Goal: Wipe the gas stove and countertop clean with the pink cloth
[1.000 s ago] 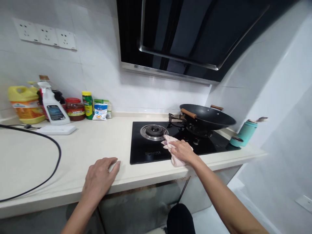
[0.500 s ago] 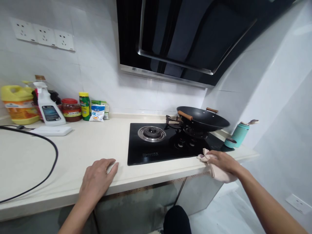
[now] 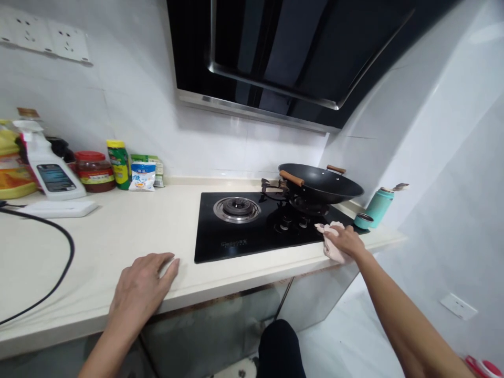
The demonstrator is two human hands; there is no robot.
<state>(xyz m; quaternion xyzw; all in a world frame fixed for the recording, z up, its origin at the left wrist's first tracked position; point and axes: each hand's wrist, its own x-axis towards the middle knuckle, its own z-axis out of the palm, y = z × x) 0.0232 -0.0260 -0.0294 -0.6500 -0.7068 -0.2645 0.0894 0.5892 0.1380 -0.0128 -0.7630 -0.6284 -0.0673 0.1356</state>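
Note:
My right hand [image 3: 347, 242] grips a pale pink cloth [image 3: 333, 252] at the front right edge of the black glass gas stove [image 3: 254, 243]. Part of the cloth lies over the stove's edge, and the rest hangs toward the front of the counter. On the pale countertop [image 3: 173, 226], left of the stove, rests my left hand [image 3: 142, 283], holding nothing, its thumb apart from its fingers. A black wok [image 3: 326, 186] with wooden handles sits on the right burner. Uncovered by any pan is the left burner [image 3: 237, 209].
A teal bottle [image 3: 380, 208] and a small teal cup [image 3: 363, 220] stand right of the stove. Along the wall at left are a spray bottle [image 3: 55, 173], a red-lidded jar [image 3: 94, 172] and packets [image 3: 143, 176]. A black cable [image 3: 65, 262] curves across the counter. The range hood [image 3: 252, 58] hangs above.
My right hand has pushed the cloth slightly forward and right against the stove's front edge. My left hand stays on the counter. The camera view has turned a little to the right.

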